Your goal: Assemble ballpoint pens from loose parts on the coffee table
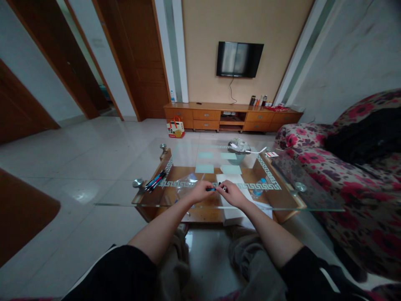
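Left hand pinches a blue pen piece sideways over the glass desk, aimed at the right hand, which's pinching some tiny dark-and-white bit.

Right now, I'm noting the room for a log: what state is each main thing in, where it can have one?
Left hand: closed on a thin blue item.
Right hand: fingers curled, grip unclear.
Pens: bunched, lying on the glass table.
Television: screen dark, with reflections.
Drawers: shut.
Carrier bag: upright.
Bottle on the cabinet: upright.
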`<move>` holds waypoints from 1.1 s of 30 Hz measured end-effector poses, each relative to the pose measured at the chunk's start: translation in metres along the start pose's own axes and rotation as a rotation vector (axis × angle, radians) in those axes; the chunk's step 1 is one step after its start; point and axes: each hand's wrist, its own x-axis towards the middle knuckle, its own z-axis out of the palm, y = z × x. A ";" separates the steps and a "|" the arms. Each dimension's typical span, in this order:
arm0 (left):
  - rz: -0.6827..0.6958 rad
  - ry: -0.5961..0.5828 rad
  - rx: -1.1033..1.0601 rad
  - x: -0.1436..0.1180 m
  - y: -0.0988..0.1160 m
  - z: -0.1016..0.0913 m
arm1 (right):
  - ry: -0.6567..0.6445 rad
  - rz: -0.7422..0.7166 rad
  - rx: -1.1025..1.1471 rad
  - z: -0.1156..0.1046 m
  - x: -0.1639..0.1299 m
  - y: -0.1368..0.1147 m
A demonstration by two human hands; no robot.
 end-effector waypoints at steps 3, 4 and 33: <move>-0.003 -0.003 -0.002 -0.001 0.000 0.001 | 0.011 -0.051 0.002 0.000 -0.001 0.002; -0.008 -0.006 0.000 -0.001 0.000 0.001 | 0.000 -0.065 0.000 0.000 -0.001 0.002; -0.392 0.120 0.429 -0.008 -0.002 -0.008 | -0.065 0.108 -0.260 0.010 -0.005 0.023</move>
